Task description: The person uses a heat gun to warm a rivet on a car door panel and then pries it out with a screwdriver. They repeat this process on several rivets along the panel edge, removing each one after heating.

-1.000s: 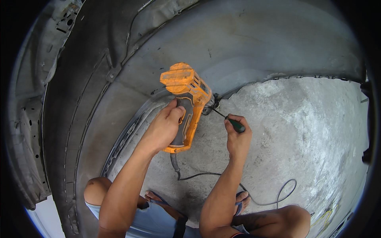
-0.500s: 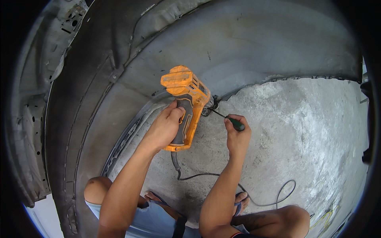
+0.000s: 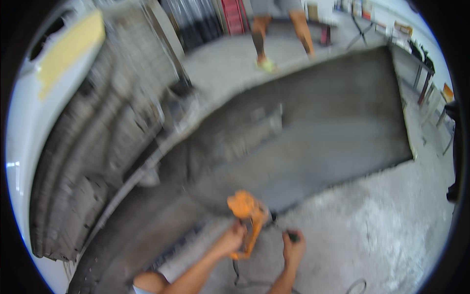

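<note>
My left hand (image 3: pixel 231 241) is wrapped round the dark grip of an orange heat gun (image 3: pixel 243 205), held low with its nozzle toward the right. In my right hand (image 3: pixel 293 251) is a screwdriver (image 3: pixel 293 237) with a green handle, its thin shaft pointing left toward the nozzle. Both are at the near edge of a large, dark, curved vehicle body panel (image 3: pixel 338 117) on the floor. Motion blur hides the exact spot where nozzle and screwdriver tip meet the panel's edge.
A power cord (image 3: pixel 252 283) trails from the gun across the concrete floor (image 3: pixel 372 225). Another large shell-like vehicle part (image 3: pixel 110 117) stands at left. Beyond the panel, another person's legs (image 3: pixel 301 32) show near a bench; a table (image 3: pixel 413 61) stands far right.
My view has swung up and outward, bringing in the whole panel and the room beyond. My hands now appear lower in the picture, with the same tools still held.
</note>
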Action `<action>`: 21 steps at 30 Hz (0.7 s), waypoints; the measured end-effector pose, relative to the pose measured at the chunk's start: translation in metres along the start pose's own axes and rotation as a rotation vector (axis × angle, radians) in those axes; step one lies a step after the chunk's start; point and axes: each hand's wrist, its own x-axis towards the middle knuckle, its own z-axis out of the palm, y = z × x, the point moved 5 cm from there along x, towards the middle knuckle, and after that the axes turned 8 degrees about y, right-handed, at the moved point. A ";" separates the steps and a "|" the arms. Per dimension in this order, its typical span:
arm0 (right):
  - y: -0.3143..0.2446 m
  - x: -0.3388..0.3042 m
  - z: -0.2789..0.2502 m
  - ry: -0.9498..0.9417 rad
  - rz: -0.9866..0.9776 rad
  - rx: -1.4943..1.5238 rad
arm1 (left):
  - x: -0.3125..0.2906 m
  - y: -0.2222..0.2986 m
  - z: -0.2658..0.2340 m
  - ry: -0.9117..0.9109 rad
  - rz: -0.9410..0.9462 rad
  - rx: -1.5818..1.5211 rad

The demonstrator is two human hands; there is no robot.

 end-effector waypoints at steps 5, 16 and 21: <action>-0.004 0.000 0.002 -0.081 -0.189 -0.132 | 0.008 -0.023 0.013 0.029 -0.067 -0.126; -0.009 0.020 0.020 -0.010 -0.296 -0.156 | 0.044 -0.011 0.010 0.032 -0.118 -0.170; -0.014 0.008 0.007 0.023 -0.114 -0.127 | 0.000 -0.016 0.008 -0.019 -0.086 -0.146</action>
